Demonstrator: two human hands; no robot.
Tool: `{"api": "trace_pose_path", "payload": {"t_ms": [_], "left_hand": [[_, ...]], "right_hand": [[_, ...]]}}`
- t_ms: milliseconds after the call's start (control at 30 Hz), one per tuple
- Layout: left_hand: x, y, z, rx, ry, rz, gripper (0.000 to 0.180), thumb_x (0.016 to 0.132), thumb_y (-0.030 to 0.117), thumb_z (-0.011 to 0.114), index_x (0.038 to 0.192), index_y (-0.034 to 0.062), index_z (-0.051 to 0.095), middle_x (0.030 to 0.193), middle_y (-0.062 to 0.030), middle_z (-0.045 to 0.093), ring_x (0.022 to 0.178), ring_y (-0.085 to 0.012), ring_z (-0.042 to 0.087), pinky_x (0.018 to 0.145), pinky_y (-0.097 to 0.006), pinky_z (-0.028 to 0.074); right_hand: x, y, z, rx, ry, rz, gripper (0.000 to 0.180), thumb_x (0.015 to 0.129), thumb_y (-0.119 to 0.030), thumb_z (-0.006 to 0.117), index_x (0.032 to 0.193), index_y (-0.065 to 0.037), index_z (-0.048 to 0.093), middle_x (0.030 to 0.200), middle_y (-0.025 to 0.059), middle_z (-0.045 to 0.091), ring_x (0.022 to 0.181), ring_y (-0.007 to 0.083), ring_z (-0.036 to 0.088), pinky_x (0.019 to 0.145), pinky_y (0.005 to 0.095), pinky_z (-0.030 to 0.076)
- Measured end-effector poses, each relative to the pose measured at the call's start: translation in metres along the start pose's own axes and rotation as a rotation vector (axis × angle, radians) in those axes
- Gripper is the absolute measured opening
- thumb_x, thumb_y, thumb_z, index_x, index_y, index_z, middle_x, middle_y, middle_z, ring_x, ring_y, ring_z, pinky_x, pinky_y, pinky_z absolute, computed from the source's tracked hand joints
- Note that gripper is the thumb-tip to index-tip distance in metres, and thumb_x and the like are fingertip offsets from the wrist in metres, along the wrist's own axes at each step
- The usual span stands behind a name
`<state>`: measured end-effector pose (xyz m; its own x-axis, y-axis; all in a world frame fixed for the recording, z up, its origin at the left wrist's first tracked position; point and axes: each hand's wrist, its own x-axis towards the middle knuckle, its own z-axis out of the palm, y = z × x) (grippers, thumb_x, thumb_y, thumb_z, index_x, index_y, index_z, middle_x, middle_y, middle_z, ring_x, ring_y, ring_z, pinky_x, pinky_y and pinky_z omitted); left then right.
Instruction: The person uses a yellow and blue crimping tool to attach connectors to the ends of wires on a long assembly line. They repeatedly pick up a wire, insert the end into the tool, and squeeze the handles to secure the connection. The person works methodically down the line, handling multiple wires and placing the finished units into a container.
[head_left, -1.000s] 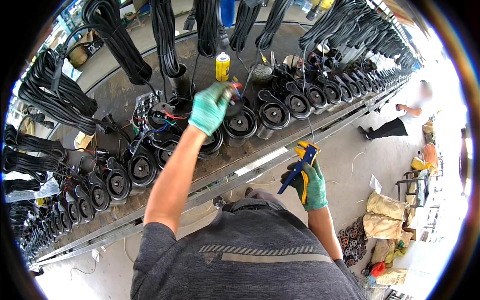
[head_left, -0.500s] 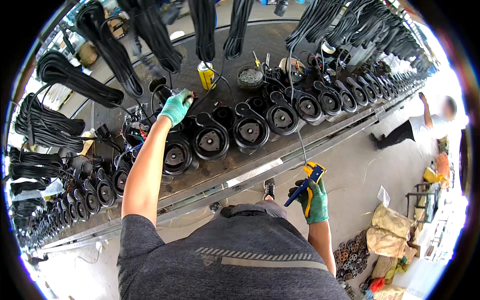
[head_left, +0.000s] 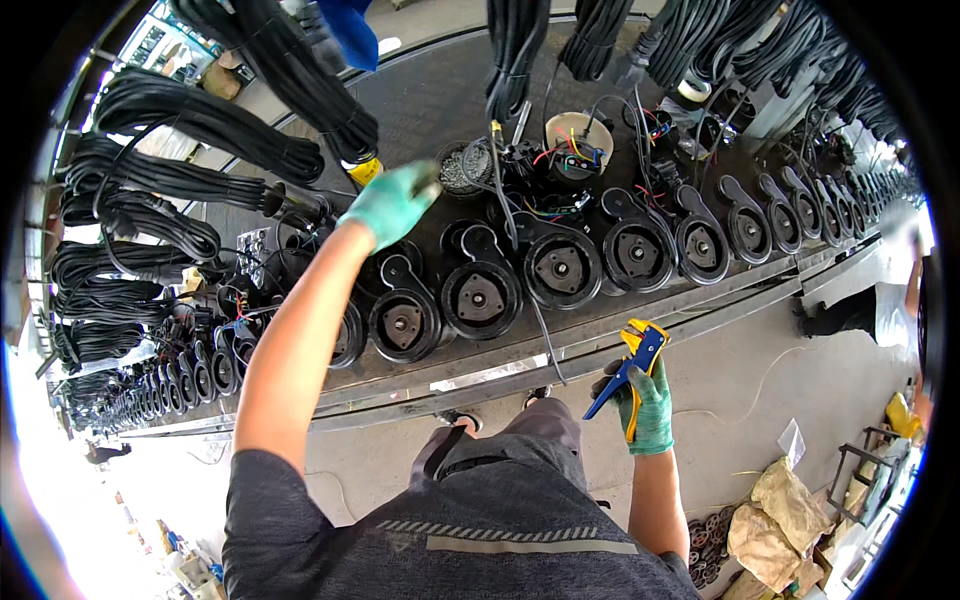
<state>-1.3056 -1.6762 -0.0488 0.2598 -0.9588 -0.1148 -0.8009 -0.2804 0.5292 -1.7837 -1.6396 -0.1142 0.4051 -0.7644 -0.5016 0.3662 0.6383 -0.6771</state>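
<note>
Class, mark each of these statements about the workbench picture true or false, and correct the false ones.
1. Both hands wear green gloves. True: left hand, right hand.
2. The right hand holds a red hammer. False: it holds a blue and yellow hand tool.
3. The left hand reaches over the bench. True.
4. The round black parts lie in a heap. False: they stand in a row.
5. Black cable bundles hang above the bench. True.
</note>
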Motion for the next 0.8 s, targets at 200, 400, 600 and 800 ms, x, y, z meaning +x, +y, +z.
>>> {"api": "trace_pose_path", "payload": {"t_ms": [200,400,600,800], "left_hand": [[0.150,-0.002,0.079,-0.218,-0.125,-0.382,0.027,0.100,0.032,0.065,0.110,0.0069,0.072,0.093,-0.0071,0.072,0.081,-0.0253,0.064,0.073,-0.038,0.050],[0.098,0.051,0.048,-0.892,0.195,-0.401,0.022,0.107,0.028,0.055,0.102,0.0098,0.067,0.072,0.0010,0.063,0.056,-0.0105,0.055,0.048,-0.027,0.043],[-0.039,0.097,0.021,-1.155,0.490,-0.114,0.021,0.106,0.027,0.056,0.113,0.0074,0.058,0.084,-0.0067,0.070,0.057,-0.0158,0.065,0.047,-0.027,0.052],[-0.127,0.116,0.058,-0.789,0.331,0.134,0.016,0.106,0.018,0.057,0.113,0.0038,0.061,0.098,-0.0071,0.070,0.081,-0.0152,0.068,0.074,-0.031,0.057]], "right_hand": [[0.001,-0.011,-0.009,0.003,0.026,-0.077,0.058,0.092,-0.023,0.074,0.141,-0.007,0.046,0.103,0.0148,0.067,0.083,0.0316,0.073,0.074,0.0443,0.064],[-0.005,-0.005,-0.022,0.100,0.010,-0.002,0.057,0.092,-0.020,0.073,0.140,-0.005,0.046,0.106,0.0154,0.069,0.085,0.0318,0.073,0.078,0.0441,0.063],[0.009,-0.025,-0.015,-0.069,-0.219,0.122,0.049,0.091,-0.016,0.074,0.132,0.000,0.054,0.107,0.0142,0.070,0.092,0.0286,0.072,0.086,0.0434,0.059],[0.021,-0.058,0.074,-0.122,-0.544,0.139,0.055,0.092,-0.004,0.069,0.143,-0.002,0.051,0.111,0.0058,0.068,0.098,0.0169,0.067,0.092,0.0318,0.054]]}}
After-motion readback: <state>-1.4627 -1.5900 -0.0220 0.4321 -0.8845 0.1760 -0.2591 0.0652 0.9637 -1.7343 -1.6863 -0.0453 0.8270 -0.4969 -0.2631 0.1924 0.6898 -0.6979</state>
